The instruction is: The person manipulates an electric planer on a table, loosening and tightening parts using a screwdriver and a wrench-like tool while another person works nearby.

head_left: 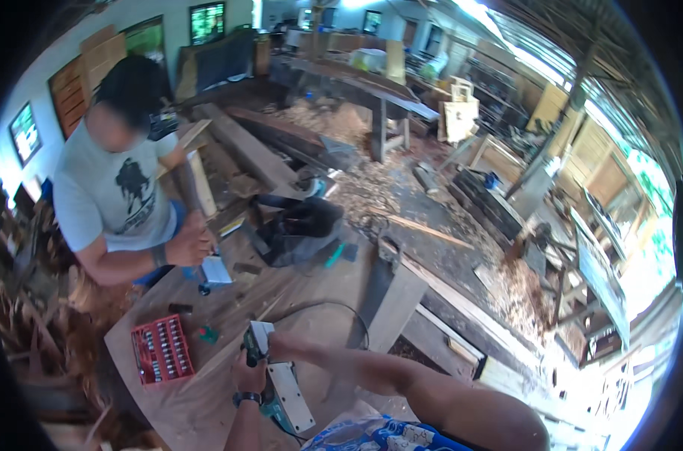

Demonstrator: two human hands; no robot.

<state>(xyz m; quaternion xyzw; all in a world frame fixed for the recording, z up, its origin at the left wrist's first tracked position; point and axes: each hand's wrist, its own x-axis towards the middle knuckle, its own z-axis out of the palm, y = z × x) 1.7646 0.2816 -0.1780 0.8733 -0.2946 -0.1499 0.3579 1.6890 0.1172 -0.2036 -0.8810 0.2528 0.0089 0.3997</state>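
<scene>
On the wooden tabletop lies a teal power tool with a long pale metal plate. My left hand is closed on the dark green upper end of a tool at the long plate's top, possibly part of the same one. My right hand reaches in from the right and grips near the small pale plate there, its fingers partly hidden. A black cord loops behind. Left of my hands are a red case of bits and a small green piece.
A co-worker at the left holds a metal-and-blue tool over the table. A dark bag lies at its back. Stacked timber is at the right, shavings and boards cover the floor, and a workbench stands behind.
</scene>
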